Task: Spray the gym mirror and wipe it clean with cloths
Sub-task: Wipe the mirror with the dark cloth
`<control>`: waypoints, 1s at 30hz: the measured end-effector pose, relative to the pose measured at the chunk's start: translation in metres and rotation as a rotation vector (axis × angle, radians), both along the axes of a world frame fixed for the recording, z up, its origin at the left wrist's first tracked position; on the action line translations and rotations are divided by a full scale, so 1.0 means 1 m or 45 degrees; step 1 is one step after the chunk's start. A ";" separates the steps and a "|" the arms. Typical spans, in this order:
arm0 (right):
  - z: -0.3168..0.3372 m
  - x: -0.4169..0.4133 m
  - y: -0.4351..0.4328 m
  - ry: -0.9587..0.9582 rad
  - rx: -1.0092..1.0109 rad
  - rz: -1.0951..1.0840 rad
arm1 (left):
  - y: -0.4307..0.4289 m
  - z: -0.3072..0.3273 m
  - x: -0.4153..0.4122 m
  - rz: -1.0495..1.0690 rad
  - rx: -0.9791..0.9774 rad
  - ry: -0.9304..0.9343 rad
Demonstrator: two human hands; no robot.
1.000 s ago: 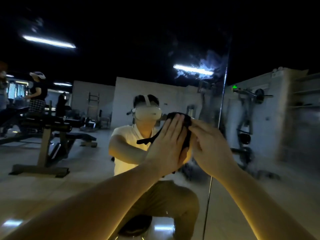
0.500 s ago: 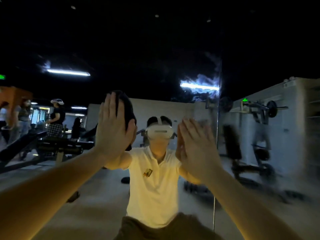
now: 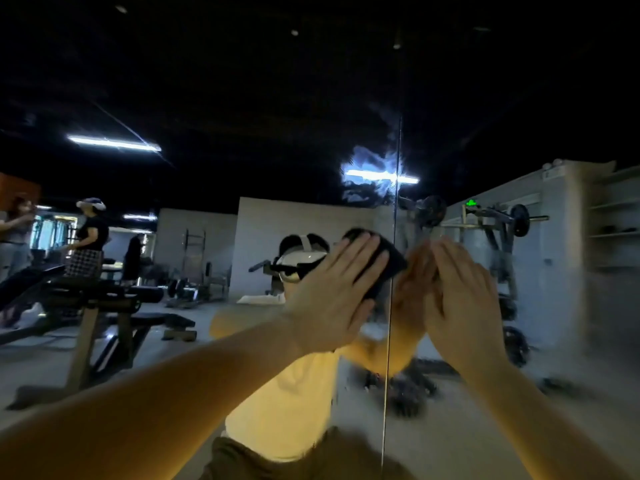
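Note:
The gym mirror (image 3: 173, 341) fills the view, split by a vertical seam (image 3: 391, 306). My left hand (image 3: 332, 296) lies flat with straight fingers, pressing a dark cloth (image 3: 384, 258) against the glass just left of the seam. My right hand (image 3: 460, 299) is flat against the glass right of the seam, fingers straight; any cloth under it is hidden. A smeared, hazy patch (image 3: 367, 174) sits on the glass above my hands. No spray bottle shows.
The mirror reflects a weight bench (image 3: 104, 306) at left, people standing at far left (image 3: 90, 237), a weight rack with plates (image 3: 502, 230) at right and ceiling strip lights (image 3: 114, 143).
My left hand with the dark cloth swept left and up, then came back right to the seam. My right hand stayed near the seam, shifting slightly right.

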State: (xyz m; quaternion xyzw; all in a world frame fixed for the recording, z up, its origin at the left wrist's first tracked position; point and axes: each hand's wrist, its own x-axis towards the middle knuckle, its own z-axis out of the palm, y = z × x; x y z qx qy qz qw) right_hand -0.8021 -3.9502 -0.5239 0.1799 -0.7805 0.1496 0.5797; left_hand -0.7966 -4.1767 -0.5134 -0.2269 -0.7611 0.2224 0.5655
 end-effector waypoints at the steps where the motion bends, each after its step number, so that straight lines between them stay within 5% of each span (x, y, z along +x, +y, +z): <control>1: -0.004 -0.005 0.002 -0.041 0.047 -0.027 | -0.006 -0.012 0.003 0.008 -0.115 -0.052; 6: -0.022 -0.020 -0.005 -0.035 0.135 -0.076 | -0.039 -0.015 0.015 0.094 -0.699 -0.204; 11: -0.021 -0.024 -0.003 -0.012 0.115 -0.068 | -0.028 0.092 0.014 0.181 -0.087 0.004; 15: -0.024 -0.030 0.001 -0.036 0.156 -0.085 | -0.009 0.140 0.014 0.114 0.367 -0.052; 21: -0.030 -0.027 -0.003 -0.046 0.115 0.011 | 0.020 0.093 -0.011 0.083 -0.054 -0.017; 30: -0.066 -0.024 -0.005 0.063 -0.012 0.170 | 0.011 -0.008 -0.003 0.110 -0.254 -0.074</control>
